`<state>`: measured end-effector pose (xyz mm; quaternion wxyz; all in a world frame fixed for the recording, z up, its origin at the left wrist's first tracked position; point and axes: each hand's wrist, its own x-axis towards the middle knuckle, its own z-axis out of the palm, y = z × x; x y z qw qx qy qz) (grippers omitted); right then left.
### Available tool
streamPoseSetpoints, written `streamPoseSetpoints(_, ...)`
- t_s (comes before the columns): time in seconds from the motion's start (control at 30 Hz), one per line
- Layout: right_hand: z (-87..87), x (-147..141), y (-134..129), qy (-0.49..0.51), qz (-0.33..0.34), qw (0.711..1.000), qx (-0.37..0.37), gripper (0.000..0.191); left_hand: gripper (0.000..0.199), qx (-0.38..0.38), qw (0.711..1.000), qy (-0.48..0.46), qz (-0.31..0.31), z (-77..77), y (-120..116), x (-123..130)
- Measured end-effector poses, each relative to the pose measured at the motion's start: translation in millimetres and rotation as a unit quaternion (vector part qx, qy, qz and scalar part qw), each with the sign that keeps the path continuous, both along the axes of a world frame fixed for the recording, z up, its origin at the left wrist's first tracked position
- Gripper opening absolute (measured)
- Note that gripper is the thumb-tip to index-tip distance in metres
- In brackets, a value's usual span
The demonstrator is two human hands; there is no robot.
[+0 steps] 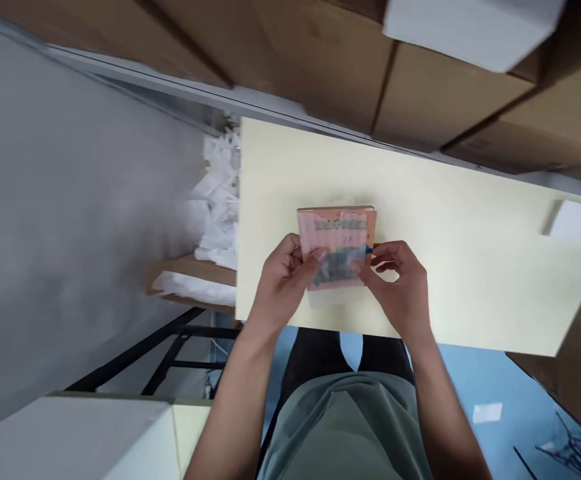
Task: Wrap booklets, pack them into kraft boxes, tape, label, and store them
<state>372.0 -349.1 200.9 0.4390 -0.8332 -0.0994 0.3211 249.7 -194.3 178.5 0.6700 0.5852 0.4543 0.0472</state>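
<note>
An orange-pink booklet (339, 230) with printed lettering and a blue-green picture is held just over the pale table. A translucent whitish sheet or sleeve (338, 300) covers most of its front and sticks out below the bottom edge; which of the two it is, I cannot tell. My left hand (288, 270) grips the left side, thumb on the front and fingers curled behind. At the right side, my right hand (395, 277) presses its thumb on the lower front, with its fingers bent at the booklet's right edge.
The pale yellow table (470, 247) carries a white block-like item (580, 227) at its right end. Cardboard boxes (320, 67) line the back, one topped by a white box (470, 27). White crumpled material (220, 200) fills a carton on the left, above black metal bars (170, 330).
</note>
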Motion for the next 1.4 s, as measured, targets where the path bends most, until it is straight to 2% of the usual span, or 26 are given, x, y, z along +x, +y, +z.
streamPoseSetpoints(0.13,-11.3,-35,68,-0.034,-0.029,0.999,-0.009,0.022,0.037,0.057,0.997,0.016,0.046,-6.5,47,-23)
streamPoseSetpoints(0.23,-28.1,-50,105,-0.084,-0.047,0.995,-0.013,0.016,0.029,0.162,0.985,0.048,0.038,-25.2,73,-30)
streamPoseSetpoints(0.33,-46.0,-55,128,-0.140,-0.063,0.988,-0.034,0.011,0.025,0.274,0.959,0.066,0.002,-50.1,85,-29)
streamPoseSetpoints(0.4,-55.1,-55,135,-0.164,-0.068,0.983,-0.042,0.010,0.029,0.321,0.945,0.060,0.010,-65.0,85,-26)
streamPoseSetpoints(0.5,-62.7,-51,137,-0.174,-0.064,0.981,-0.050,0.013,0.035,0.349,0.936,0.043,0.035,-79.3,79,-22)
streamPoseSetpoints(0.67,-70.4,-39,130,-0.138,-0.027,0.988,-0.059,0.015,0.033,0.353,0.934,0.022,0.045,-89.8,76,-18)
streamPoseSetpoints(0.8,-72.4,-25,132,-0.132,0.022,0.986,-0.095,0.011,0.022,0.313,0.948,0.032,0.047,-92.2,83,-5)
streamPoseSetpoints(0.9,-56.3,-13,142,-0.123,0.096,0.971,-0.182,0.017,0.022,0.270,0.958,0.080,0.054,-73.4,90,13)
streamPoseSetpoints(1.0,-23.2,-4,152,-0.141,0.169,0.939,-0.264,0.018,0.024,0.258,0.956,0.106,0.087,-33.0,88,14)
streamPoseSetpoints(1.07,3.3,-2,153,-0.158,0.202,0.925,-0.281,0.016,0.022,0.275,0.949,0.102,0.118,-2.5,76,-6)
streamPoseSetpoints(1.17,42.6,-8,140,-0.182,0.262,0.908,-0.272,0.021,0.020,0.291,0.936,0.087,0.179,37.3,38,-66)
streamPoseSetpoints(1.27,74.3,-31,115,-0.223,0.341,0.886,-0.222,0.029,0.022,0.264,0.922,0.073,0.274,68.4,-20,-145)
streamPoseSetpoints(1.33,88.7,-56,100,-0.265,0.371,0.879,-0.138,0.030,0.021,0.240,0.902,0.069,0.353,85.9,-62,-196)
streamPoseSetpoints(1.4,99.4,-89,88,-0.262,0.420,0.868,-0.035,0.037,0.019,0.227,0.871,0.068,0.431,101.6,-104,-245)
